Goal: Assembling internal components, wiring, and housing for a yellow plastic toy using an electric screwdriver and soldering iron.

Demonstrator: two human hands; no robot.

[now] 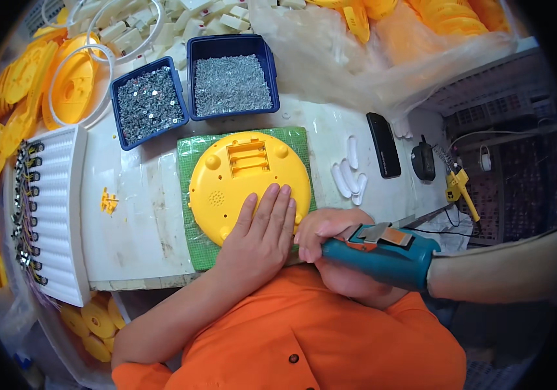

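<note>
A round yellow plastic housing [210, 214] with a battery compartment, a speaker grille and screw holes lies on a green mat [194, 250]. My left hand [262, 227] rests flat on its near part, fingers stretched out and holding nothing. At the housing's lower right edge, my right hand [330, 237] is closed around the front of a teal electric screwdriver [382, 260] with a metal lever. The tool's beige rear extends to the right. Its tip is hidden by my fingers, so I cannot tell whether it touches the housing.
Two blue bins, one of small metal parts [119, 88], one of screws [275, 84], stand behind the mat. White curved pieces [344, 179], a black phone [384, 146] and a black device [423, 161] lie right. A white ribbed tray [60, 208] with wired parts stands left.
</note>
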